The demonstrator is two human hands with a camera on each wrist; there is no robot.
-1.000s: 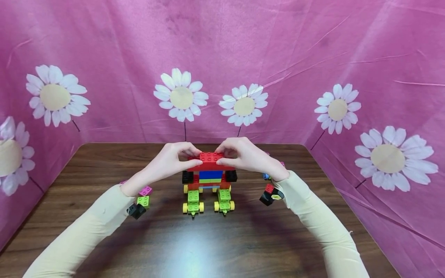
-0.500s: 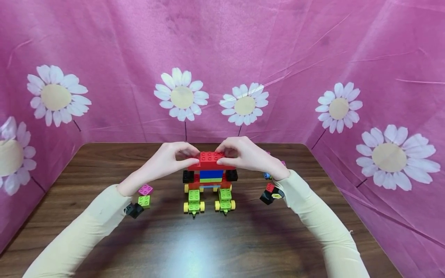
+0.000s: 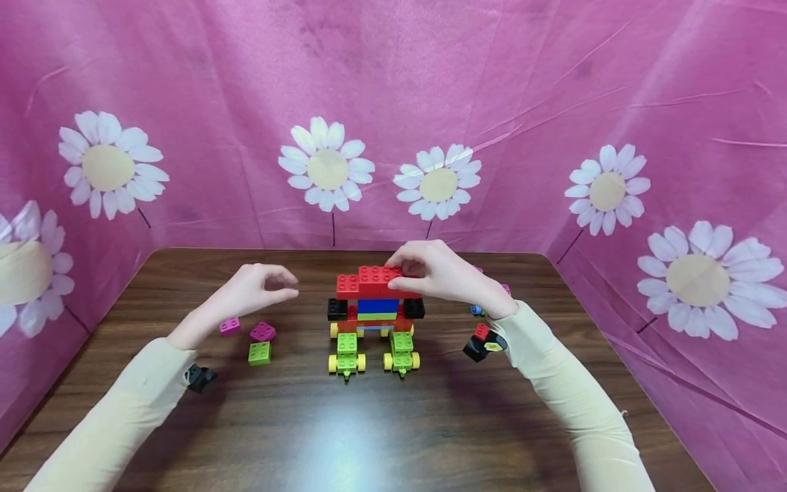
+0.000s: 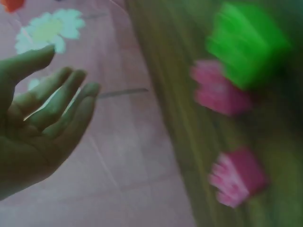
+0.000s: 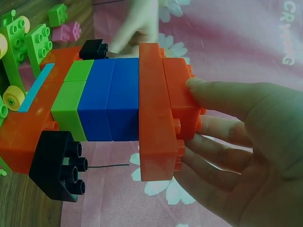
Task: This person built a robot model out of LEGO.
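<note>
A model of stacked toy building bricks (image 3: 377,307) stands upright mid-table on lime-green wheeled bases (image 3: 347,345). Blue and lime bricks form its middle, with a black brick (image 5: 54,165) at each side. Across the top lies a long red layer (image 5: 156,118), capped by a smaller red brick (image 3: 374,275). My right hand (image 3: 439,273) grips the right end of that cap brick, thumb in front and fingers behind. My left hand (image 3: 252,290) hangs in the air left of the model, fingers loosely bent around nothing; the left wrist view is blurred.
Two pink bricks (image 3: 263,332) and a lime-green brick (image 3: 259,353) lie left of the model. A black brick with a red one (image 3: 481,333) is by the right wrist, where other small pieces are partly hidden. Pink flowered cloth (image 3: 393,82) surrounds the wooden table (image 3: 295,430).
My left hand has let go of the top red brick and moved left, away from the model. The right hand keeps its grip. The view has shifted slightly.
</note>
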